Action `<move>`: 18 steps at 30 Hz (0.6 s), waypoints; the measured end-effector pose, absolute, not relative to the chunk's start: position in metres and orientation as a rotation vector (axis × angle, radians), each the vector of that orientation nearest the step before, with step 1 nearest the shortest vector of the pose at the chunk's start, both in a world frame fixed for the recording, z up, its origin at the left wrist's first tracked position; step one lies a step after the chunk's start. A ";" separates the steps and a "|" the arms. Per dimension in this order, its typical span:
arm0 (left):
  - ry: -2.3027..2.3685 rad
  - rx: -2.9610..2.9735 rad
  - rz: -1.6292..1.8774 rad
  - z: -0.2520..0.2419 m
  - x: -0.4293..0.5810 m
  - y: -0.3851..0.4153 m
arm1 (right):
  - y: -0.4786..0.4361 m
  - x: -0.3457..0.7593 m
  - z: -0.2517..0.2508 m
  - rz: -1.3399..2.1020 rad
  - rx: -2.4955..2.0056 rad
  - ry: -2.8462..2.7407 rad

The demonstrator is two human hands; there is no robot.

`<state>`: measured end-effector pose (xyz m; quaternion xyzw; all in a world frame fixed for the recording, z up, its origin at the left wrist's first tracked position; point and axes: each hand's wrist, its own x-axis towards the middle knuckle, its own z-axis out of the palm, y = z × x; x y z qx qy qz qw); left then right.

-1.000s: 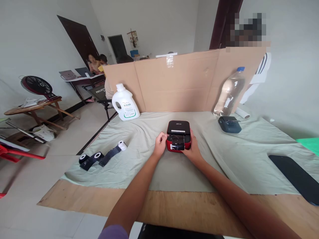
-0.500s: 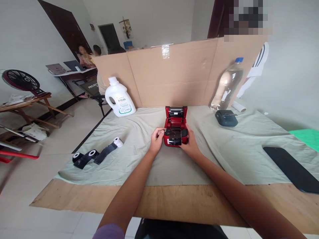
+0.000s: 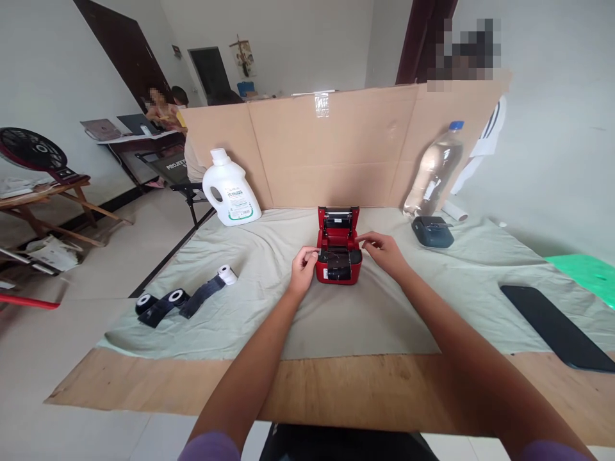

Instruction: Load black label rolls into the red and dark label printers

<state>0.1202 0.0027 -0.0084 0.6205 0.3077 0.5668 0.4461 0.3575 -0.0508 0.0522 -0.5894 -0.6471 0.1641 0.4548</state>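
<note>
A small red printer stands on the cloth with its lid tipped up and back. A dark, shiny strip from inside it drapes over the front. My left hand has its fingers curled against the printer's left edge, holding it there. On the other side, my right hand points its index finger at the printer's right side near the lid hinge, with the thumb apart below. Whether that fingertip presses on the red case, I cannot tell. The inside of the printer is dark and hard to make out.
Black and white rolls with dark strips lie at left. A white detergent jug and a clear bottle stand by the cardboard screen. At right are a dark box-shaped device, a phone and a green sheet. People are behind.
My right hand has left the printer's front right corner and moved up and right, its index finger now stretched toward the hinge side. My left hand has stayed in place.
</note>
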 end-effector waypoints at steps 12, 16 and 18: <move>0.733 1.514 1.387 -0.007 0.121 0.002 | 0.036 0.298 0.103 0.434 -1.972 -2.468; 0.727 1.507 1.379 -0.008 0.121 0.004 | 0.050 0.283 0.101 0.404 -2.114 -2.488; 0.722 1.506 1.373 -0.009 0.122 0.005 | 0.051 0.281 0.102 0.399 -2.134 -2.491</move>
